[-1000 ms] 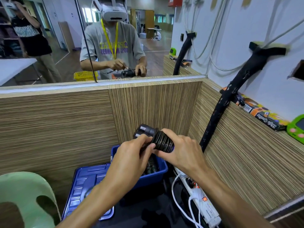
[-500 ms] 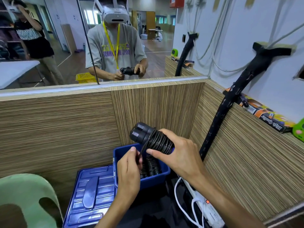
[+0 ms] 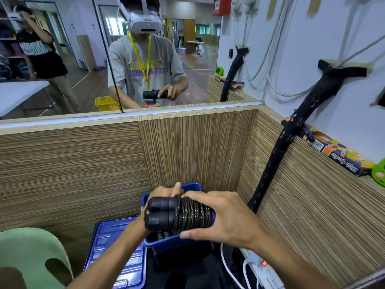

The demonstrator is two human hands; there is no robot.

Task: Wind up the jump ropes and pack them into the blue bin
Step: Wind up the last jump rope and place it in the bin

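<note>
Looks nearly done: right hand (image 3: pixel 227 217) and left hand (image 3: pixel 164 193) both clamp a fully wound jump rope (image 3: pixel 179 213) right above the blue bin (image 3: pixel 166 244), which already holds others.

The wound jump rope (image 3: pixel 181 215) is held right above the bin (image 3: pixel 166 244), with the right hand (image 3: pixel 227 220) on its right end and the left hand (image 3: pixel 164 195) behind it. More handles (image 3: pixel 163 234) are seen inside the bin. The lid (image 3: pixel 116 253) is laid flat just left of the bin, a chair (image 3: pixel 27 257) further left, and a power strip (image 3: pixel 264 270) off to the right.
</note>
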